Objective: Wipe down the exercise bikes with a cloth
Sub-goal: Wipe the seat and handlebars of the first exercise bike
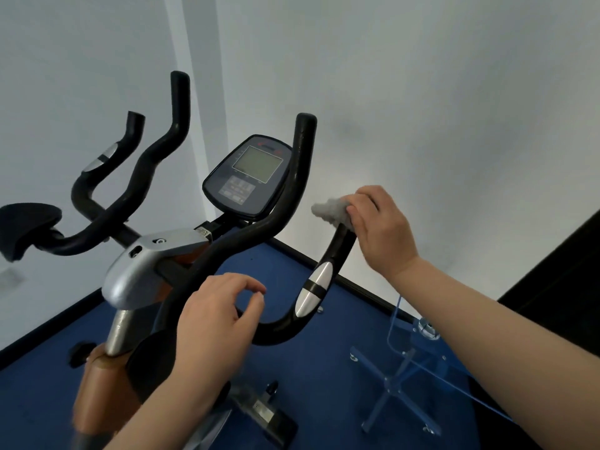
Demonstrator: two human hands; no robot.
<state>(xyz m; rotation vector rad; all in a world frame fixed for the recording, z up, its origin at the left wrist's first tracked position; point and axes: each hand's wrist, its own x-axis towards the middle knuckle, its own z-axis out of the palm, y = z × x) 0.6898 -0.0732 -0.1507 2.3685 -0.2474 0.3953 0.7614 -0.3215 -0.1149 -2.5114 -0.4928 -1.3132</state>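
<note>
Grey fuzzy cloth (pixel 331 211) is bunched up in the right hand (pixel 378 228), fingers curled round it, and it's sitting right on the top end of the bike's (pixel 139 274) right handlebar (pixel 341 245). So the step looks like wiping that grip, starting from the tip.

If I were doing it, I'd wrap the cloth fully round the bar and pull it down toward me, past the silver sensor pad (pixel 316 289) just below the hand, twisting a bit so the back side gets done too. That pad is where sweaty palms go, so I'd give it an extra pass.

The left hand (pixel 214 329) is down at the low bend of the same bar, thumb and forefinger curved toward each other in a loose ring. Can't really tell if it's gripping the bar or just hovering over it. Planting it there properly would stop the bars wobbling.

The console (pixel 250 177) is up between the two hands, further from me, not touched by either one. The tall upright bar (pixel 302 164) stands just left of the cloth hand. The other bar (pixel 152 164) and a black pad (pixel 29 225) are well off to the left of the left hand, so plenty left to wipe, I reckon.
</note>
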